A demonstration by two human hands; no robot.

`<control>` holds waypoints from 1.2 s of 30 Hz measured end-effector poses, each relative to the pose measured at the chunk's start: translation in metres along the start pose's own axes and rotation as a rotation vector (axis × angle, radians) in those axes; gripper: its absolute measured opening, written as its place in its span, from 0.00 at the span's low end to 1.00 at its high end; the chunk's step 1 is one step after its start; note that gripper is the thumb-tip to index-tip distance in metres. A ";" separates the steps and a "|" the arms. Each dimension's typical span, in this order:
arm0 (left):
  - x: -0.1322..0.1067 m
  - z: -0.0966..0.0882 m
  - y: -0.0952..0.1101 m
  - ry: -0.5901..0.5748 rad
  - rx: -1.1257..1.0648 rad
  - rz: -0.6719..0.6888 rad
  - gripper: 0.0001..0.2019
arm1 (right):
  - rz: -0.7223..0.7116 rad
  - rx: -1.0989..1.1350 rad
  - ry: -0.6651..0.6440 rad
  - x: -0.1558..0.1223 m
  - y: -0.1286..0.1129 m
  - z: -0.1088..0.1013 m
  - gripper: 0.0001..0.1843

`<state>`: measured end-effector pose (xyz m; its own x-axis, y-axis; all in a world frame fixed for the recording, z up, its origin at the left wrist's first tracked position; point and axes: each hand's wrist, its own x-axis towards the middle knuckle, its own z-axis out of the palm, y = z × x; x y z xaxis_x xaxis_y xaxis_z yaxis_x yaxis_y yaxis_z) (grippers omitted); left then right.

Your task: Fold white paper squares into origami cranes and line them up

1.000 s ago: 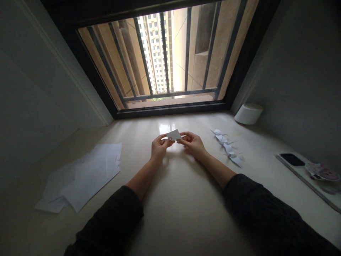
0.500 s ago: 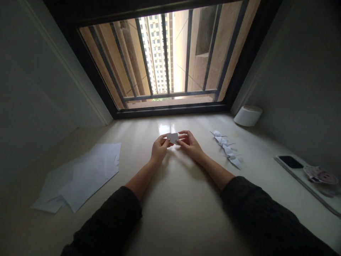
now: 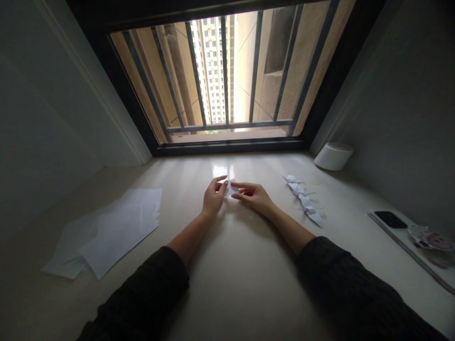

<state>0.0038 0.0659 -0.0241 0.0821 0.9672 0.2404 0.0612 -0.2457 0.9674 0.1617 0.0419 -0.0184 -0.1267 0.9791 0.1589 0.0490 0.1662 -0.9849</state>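
Note:
A small folded white paper piece (image 3: 231, 188) lies low over the pale window ledge (image 3: 227, 265), between my two hands. My left hand (image 3: 213, 198) pinches its left edge with fingertips pointing up. My right hand (image 3: 254, 195) grips its right side, fingers stretched toward the left. Most of the paper is hidden by my fingers. A row of several small folded white paper figures (image 3: 303, 199) lies on the ledge just right of my right hand.
A loose stack of white paper sheets (image 3: 106, 232) lies at the left. A white round container (image 3: 333, 156) stands at the back right. A dark phone (image 3: 390, 219) and a round patterned item (image 3: 428, 237) rest on a board at the right. The barred window (image 3: 227, 76) runs behind.
Both hands lowered the paper toward the ledge. The piece looks smaller and more covered by the fingers than a second ago.

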 end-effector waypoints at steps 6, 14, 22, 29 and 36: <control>0.000 0.001 0.003 -0.049 -0.048 -0.002 0.16 | -0.013 0.029 0.073 0.002 0.007 0.001 0.31; 0.000 0.001 0.010 -0.061 -0.085 -0.016 0.12 | -0.045 0.031 0.034 0.000 -0.001 -0.001 0.32; -0.002 0.001 0.014 -0.109 -0.099 -0.028 0.16 | -0.023 0.082 0.138 0.000 -0.004 -0.002 0.24; -0.004 0.002 0.017 -0.106 -0.158 -0.048 0.17 | -0.039 0.079 0.203 0.003 0.000 -0.004 0.20; -0.004 0.002 0.015 -0.060 -0.139 -0.032 0.15 | -0.031 0.076 0.238 0.003 0.000 -0.003 0.19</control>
<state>0.0067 0.0583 -0.0110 0.1423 0.9677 0.2079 -0.0729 -0.1993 0.9772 0.1647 0.0449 -0.0181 0.1102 0.9752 0.1919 -0.0275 0.1959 -0.9802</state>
